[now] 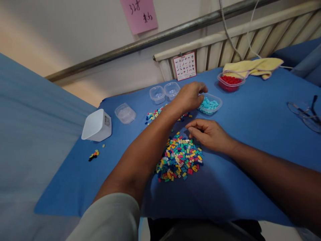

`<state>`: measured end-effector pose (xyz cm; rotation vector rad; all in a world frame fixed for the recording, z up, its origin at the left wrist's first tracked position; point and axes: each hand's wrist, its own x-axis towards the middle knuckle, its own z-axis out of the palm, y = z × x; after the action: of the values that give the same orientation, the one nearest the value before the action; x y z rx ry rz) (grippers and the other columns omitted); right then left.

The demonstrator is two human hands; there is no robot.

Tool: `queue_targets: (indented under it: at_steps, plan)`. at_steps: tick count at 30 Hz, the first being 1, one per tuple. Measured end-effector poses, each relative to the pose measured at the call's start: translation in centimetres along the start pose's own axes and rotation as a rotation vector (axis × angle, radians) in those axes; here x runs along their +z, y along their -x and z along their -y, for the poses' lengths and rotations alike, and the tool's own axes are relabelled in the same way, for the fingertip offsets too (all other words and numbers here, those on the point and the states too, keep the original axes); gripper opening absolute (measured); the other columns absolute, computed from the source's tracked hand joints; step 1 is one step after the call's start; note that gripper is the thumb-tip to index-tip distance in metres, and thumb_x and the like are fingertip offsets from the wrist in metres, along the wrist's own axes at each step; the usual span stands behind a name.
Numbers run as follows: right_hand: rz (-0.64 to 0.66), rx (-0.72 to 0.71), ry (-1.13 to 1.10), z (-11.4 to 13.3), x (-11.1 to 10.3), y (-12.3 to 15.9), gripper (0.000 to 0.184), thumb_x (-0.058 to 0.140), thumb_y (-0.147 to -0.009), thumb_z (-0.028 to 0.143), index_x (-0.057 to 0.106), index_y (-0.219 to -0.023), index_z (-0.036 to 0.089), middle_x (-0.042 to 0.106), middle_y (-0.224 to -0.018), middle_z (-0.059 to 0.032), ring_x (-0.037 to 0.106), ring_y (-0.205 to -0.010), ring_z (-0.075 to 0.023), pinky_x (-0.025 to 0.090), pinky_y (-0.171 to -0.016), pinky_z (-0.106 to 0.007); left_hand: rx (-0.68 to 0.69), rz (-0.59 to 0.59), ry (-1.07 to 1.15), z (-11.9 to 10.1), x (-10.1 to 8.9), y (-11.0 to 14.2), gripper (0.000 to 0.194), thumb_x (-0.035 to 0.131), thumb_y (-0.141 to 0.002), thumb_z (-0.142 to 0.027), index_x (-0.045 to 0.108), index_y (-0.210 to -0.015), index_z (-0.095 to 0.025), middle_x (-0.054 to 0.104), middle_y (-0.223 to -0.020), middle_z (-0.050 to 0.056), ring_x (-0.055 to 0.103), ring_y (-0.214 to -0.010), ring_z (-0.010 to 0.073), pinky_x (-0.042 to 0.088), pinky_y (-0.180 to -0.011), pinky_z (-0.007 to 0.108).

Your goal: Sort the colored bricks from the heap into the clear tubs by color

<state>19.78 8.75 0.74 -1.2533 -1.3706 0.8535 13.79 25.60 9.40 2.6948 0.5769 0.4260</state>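
My left hand (pixel 192 94) reaches over the left rim of a clear plastic tub (pixel 217 104) of light-blue toy bricks (pixel 209 103). Its thumb and fingers are apart, and I see nothing between them. Lower down, my right hand (pixel 212 134) rests at the upper right edge of a heap of small multicoloured toy bricks (pixel 182 155). The fingers of this hand are curled in toward the thumb; whatever they may hold is hidden. Behind my left forearm lies a second, smaller spread of mixed bricks (pixel 152 115), partly covered by the arm.
Two clear tubs (pixel 157 94) stand near the wall, and a tub of red pieces (pixel 229 83) sits by a yellow cloth (pixel 255 66). To the left are a clear lid-like container (pixel 125 113), a white box (pixel 96 125) and several loose bricks (pixel 94 154). Glasses (pixel 306 115) lie far right.
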Motion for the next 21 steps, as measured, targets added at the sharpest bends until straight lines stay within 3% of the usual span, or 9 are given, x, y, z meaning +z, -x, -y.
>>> queue_targets:
  at_steps: [4, 6, 9, 14, 17, 21]
  plan:
    - [0.012, 0.016, -0.007, 0.1, -0.1, 0.0, 0.022, 0.064, -0.102, 0.036, 0.079, -0.108, 0.02, 0.079, -0.079, -0.0013, 0.068, -0.062, -0.0152, 0.052, -0.059, -0.028, -0.012, -0.049, -0.071, 0.7, -1.4, 3.4, 0.035, 0.059, -0.102, -0.013, 0.074, -0.133, -0.014, 0.074, -0.132, 0.013, 0.072, -0.113, 0.0242, 0.056, -0.107, 0.04]
    - [0.012, 0.012, 0.004, 0.0, -0.2, 0.0, 0.022, 0.064, -0.102, 0.035, 0.079, -0.108, 0.02, 0.079, -0.08, -0.0017, 0.069, -0.064, -0.0157, 0.053, -0.06, -0.028, -0.011, -0.014, -0.089, 1.5, -2.6, 6.5, 0.032, 0.059, -0.103, -0.017, 0.074, -0.132, -0.015, 0.075, -0.131, 0.012, 0.073, -0.11, 0.0239, 0.057, -0.107, 0.041]
    - [0.009, 0.008, 0.026, -0.2, -0.2, 0.0, 0.023, 0.064, -0.103, 0.035, 0.08, -0.11, 0.02, 0.079, -0.08, -0.002, 0.069, -0.064, -0.0156, 0.054, -0.06, -0.028, -0.019, 0.032, -0.099, 3.5, -4.6, 11.9, 0.029, 0.058, -0.105, -0.024, 0.075, -0.127, -0.018, 0.077, -0.132, 0.01, 0.071, -0.123, 0.0268, 0.056, -0.111, 0.043]
    - [-0.01, -0.006, 0.066, -0.2, -0.2, 0.2, 0.025, 0.065, -0.102, 0.037, 0.081, -0.109, 0.02, 0.08, -0.08, -0.0024, 0.067, -0.061, -0.015, 0.052, -0.06, -0.028, -0.187, -0.008, -0.07, 6.6, -6.9, 20.2, 0.032, 0.053, -0.108, -0.036, 0.075, -0.126, -0.021, 0.078, -0.13, 0.01, 0.073, -0.123, 0.0266, 0.056, -0.112, 0.043]
    - [-0.032, -0.003, 0.117, -0.3, -0.3, 0.3, 0.027, 0.065, -0.103, 0.039, 0.082, -0.111, 0.02, 0.081, -0.082, -0.0032, 0.066, -0.06, -0.015, 0.05, -0.058, -0.028, -0.236, -0.041, -0.065, 7.7, -6.8, 23.0, 0.033, 0.053, -0.108, -0.037, 0.075, -0.126, -0.02, 0.077, -0.131, 0.011, 0.073, -0.125, 0.0261, 0.056, -0.114, 0.043]
    - [-0.096, 0.027, 0.151, -0.3, -0.3, 0.5, 0.033, 0.066, -0.102, 0.046, 0.081, -0.113, 0.018, 0.08, -0.081, -0.0046, 0.063, -0.058, -0.0152, 0.047, -0.054, -0.027, -0.234, -0.182, -0.14, 9.3, -5.0, 24.2, 0.035, 0.053, -0.108, -0.032, 0.076, -0.128, -0.016, 0.071, -0.143, 0.016, 0.068, -0.135, 0.0276, 0.052, -0.121, 0.046]
